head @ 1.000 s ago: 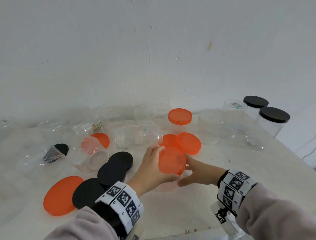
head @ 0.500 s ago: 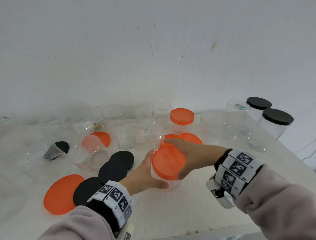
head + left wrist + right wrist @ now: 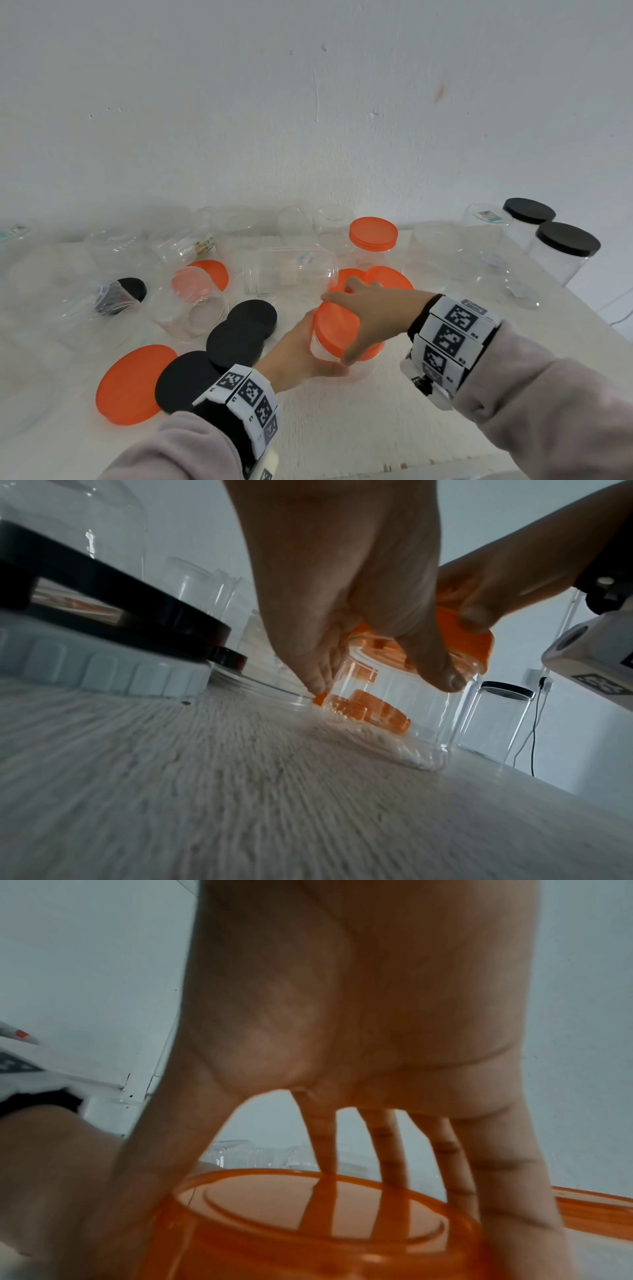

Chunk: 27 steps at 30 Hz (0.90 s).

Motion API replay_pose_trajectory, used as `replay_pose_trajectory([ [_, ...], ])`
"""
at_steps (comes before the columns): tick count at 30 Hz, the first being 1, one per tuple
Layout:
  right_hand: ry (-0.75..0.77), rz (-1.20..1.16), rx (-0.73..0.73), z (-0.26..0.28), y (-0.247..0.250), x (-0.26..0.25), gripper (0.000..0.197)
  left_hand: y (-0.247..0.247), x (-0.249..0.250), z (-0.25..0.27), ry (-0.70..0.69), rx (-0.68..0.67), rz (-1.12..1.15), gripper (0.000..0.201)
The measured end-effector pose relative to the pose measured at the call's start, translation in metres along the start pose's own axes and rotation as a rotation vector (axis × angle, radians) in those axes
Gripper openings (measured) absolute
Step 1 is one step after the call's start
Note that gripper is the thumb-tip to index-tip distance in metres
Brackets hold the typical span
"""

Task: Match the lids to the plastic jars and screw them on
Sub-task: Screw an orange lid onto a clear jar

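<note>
A small clear plastic jar (image 3: 320, 349) stands on the white table near the front, tilted a little toward me. My left hand (image 3: 301, 353) wraps round its body (image 3: 394, 710) from the left. An orange lid (image 3: 337, 330) sits on the jar's mouth. My right hand (image 3: 363, 315) comes over it from the right, fingers and thumb spread round the lid's rim (image 3: 308, 1213). In the left wrist view the orange lid (image 3: 469, 639) shows above the jar's neck under the right thumb.
Loose black lids (image 3: 239, 329) and a big orange lid (image 3: 133, 383) lie left of my hands. Two orange lids (image 3: 387, 277) lie behind them. Several open clear jars (image 3: 287, 270) crowd the back, one capped orange (image 3: 373, 236), two capped black (image 3: 565, 246) at far right.
My right hand has swung from beside the lid to over its top and grips the rim. The jar and left hand have shifted slightly toward me and left.
</note>
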State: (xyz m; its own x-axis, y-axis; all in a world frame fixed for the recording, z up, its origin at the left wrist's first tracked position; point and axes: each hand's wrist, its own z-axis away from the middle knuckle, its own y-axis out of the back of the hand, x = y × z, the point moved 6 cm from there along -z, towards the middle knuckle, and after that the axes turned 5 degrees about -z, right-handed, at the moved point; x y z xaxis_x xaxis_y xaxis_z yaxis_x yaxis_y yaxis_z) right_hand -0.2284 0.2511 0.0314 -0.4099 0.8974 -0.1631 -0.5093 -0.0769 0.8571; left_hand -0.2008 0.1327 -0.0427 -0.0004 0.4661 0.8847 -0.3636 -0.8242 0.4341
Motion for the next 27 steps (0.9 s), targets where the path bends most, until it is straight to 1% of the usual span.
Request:
replay_pose_trajectory([
  [4,-0.083,-0.016,0.014,0.001,-0.003,0.001,0.113,-0.001,0.001,0.001,-0.009,0.023,-0.002,0.098],
  [7,-0.061,-0.024,-0.030,0.003,0.001,-0.003,0.113,-0.002,0.001,0.002,-0.011,0.040,0.012,0.098],
  [11,0.027,-0.043,-0.077,0.005,0.008,-0.010,0.098,-0.003,0.000,0.002,-0.025,0.052,0.018,0.096],
  [14,0.004,-0.012,-0.051,0.003,0.007,-0.008,0.091,-0.004,-0.001,0.001,-0.036,0.061,0.035,0.096],
  [18,-0.067,-0.026,0.020,0.000,0.007,-0.003,0.095,-0.004,-0.003,0.001,-0.048,0.061,0.048,0.096],
  [21,-0.091,-0.021,0.010,-0.002,0.006,0.001,0.099,-0.004,-0.005,0.001,-0.043,0.061,0.069,0.097],
  [24,-0.007,-0.046,-0.032,0.001,0.007,-0.005,0.094,-0.004,-0.006,0.000,-0.027,0.065,0.055,0.100],
  [27,0.049,-0.074,-0.039,0.001,0.008,-0.010,0.082,-0.004,-0.006,0.000,-0.024,0.061,0.030,0.103],
])
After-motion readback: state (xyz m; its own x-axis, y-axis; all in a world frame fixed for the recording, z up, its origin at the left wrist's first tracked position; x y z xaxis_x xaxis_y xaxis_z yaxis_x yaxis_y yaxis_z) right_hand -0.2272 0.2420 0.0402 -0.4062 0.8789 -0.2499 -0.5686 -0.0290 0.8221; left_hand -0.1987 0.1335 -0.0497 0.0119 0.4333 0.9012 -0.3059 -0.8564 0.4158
